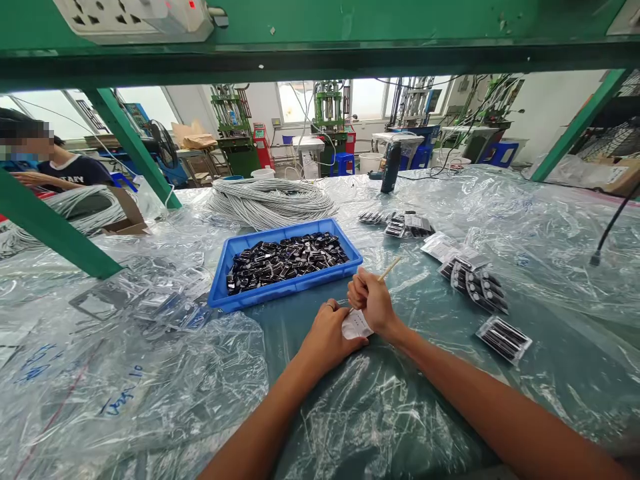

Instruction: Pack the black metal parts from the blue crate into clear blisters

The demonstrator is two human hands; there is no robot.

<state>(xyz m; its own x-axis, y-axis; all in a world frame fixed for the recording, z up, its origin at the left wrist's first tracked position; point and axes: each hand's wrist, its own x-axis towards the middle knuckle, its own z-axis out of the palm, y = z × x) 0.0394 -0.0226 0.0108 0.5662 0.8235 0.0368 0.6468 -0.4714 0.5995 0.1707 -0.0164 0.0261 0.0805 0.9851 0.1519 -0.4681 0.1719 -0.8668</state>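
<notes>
Left hand: the left hand (324, 335) pinches the white packet (356, 325) between thumb and fingers.
Right hand: the right hand (374, 300) is curled in a fist around the thin stick (390, 268), just beside the packet's far edge; contact with the packet cannot be told.
White packet: between both hands, above the counter (283, 323), with dark print facing up.
Blue tray: the blue tray (300, 288) stands just beyond the hands, toward the left, filled with small black parts (287, 260).
Filled packs: the filled packs (504, 339) lie to the right of the right hand.
Clear bags: the clear bags (167, 303) lie left of the left hand.
</notes>
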